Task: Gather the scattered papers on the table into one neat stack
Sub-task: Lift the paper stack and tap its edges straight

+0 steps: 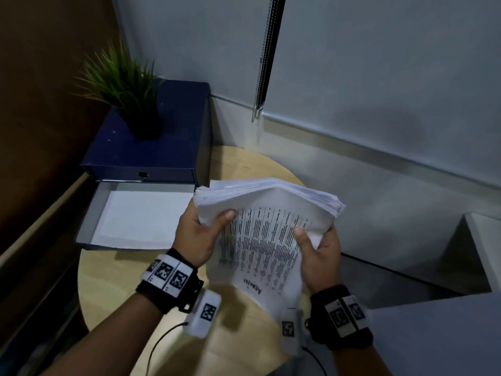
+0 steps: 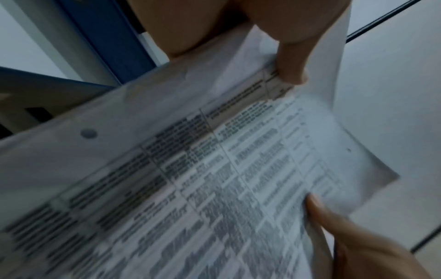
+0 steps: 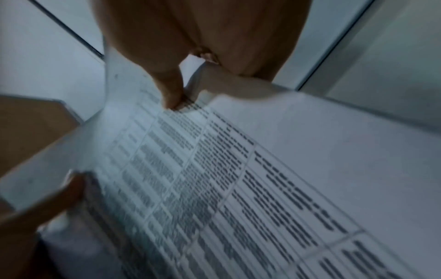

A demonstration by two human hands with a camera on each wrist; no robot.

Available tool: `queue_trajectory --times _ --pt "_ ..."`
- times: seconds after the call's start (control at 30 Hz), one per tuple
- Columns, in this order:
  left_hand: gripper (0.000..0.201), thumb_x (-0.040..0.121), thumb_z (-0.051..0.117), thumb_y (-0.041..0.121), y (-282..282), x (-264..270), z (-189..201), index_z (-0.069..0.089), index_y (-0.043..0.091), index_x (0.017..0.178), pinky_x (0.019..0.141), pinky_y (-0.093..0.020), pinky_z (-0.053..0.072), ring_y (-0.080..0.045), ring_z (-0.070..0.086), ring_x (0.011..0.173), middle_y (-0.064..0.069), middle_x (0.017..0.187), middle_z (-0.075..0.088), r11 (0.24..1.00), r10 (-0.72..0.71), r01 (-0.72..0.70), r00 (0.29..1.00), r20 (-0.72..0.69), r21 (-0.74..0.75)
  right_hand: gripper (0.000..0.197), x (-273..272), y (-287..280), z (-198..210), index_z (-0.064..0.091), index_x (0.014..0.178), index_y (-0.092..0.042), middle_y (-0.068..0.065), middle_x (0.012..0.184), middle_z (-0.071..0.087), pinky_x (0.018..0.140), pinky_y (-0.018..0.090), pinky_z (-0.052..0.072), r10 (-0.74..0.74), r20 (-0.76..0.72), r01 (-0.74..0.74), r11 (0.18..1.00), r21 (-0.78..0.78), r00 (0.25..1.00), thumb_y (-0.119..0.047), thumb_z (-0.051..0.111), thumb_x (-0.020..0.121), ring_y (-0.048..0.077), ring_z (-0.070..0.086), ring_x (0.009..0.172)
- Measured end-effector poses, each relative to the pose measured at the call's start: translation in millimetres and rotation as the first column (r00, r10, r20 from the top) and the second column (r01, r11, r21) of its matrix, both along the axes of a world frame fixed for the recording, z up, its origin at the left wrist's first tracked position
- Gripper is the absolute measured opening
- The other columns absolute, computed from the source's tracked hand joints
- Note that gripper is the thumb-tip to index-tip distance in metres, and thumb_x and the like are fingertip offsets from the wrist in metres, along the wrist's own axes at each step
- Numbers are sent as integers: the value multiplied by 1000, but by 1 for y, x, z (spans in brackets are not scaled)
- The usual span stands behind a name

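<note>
A thick stack of printed papers [image 1: 260, 234] is held up above the round wooden table [image 1: 113, 280], its top sheet covered in a table of text. My left hand [image 1: 200, 234] grips the stack's left side, thumb on top. My right hand [image 1: 317, 245] grips the right side the same way. The stack bows upward at its far edge, and its near end droops toward me. In the left wrist view the printed sheet [image 2: 214, 179] fills the frame, with the left thumb [image 2: 291, 62] pressed on it. In the right wrist view the sheet [image 3: 214, 188] shows under the right thumb [image 3: 171, 90].
A dark blue box [image 1: 151, 147] with a potted green plant [image 1: 122, 85] on it stands at the table's back left. In front of it lies an open box tray [image 1: 135, 215] holding white sheets. A wall with a blind chain [image 1: 267, 55] is behind. A white ledge [image 1: 482, 245] is at the right.
</note>
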State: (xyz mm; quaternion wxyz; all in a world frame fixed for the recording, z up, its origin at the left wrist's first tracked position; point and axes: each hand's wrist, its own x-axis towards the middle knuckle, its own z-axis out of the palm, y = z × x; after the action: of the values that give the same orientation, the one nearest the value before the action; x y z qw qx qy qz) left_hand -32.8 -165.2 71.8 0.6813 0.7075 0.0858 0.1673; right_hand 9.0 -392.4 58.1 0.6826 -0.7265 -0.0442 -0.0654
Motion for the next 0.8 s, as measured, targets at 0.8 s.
queue_trajectory --times 0.8 --pt "16 84 57 24 -8 10 -13 59 22 68 75 -31 45 -13 63 76 1 78 71 909 383 -400 912 -148 -118 31 -7 35 -7 65 74 -19 -9 64 61 63 27 46 -255 -57 250 965 -74 965 -46 55 86 12 58 64"
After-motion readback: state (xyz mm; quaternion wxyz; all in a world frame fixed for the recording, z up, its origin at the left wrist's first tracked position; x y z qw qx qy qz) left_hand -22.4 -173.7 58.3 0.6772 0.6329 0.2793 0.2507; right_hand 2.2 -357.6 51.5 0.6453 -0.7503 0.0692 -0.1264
